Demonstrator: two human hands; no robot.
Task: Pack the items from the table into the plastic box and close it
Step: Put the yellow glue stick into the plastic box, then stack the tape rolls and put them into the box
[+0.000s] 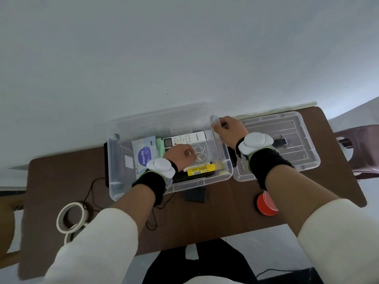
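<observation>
Fingers, right hand, gripping clear plastic box rim — left hand inside

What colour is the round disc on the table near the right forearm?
Red; the disc shows best in the head view.

Clear glossy plastic box, matt brown table

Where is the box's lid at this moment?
In the head view, the clear lid lies flat on the table's right side, directly beside the open plastic box, behind the red round container.
</observation>
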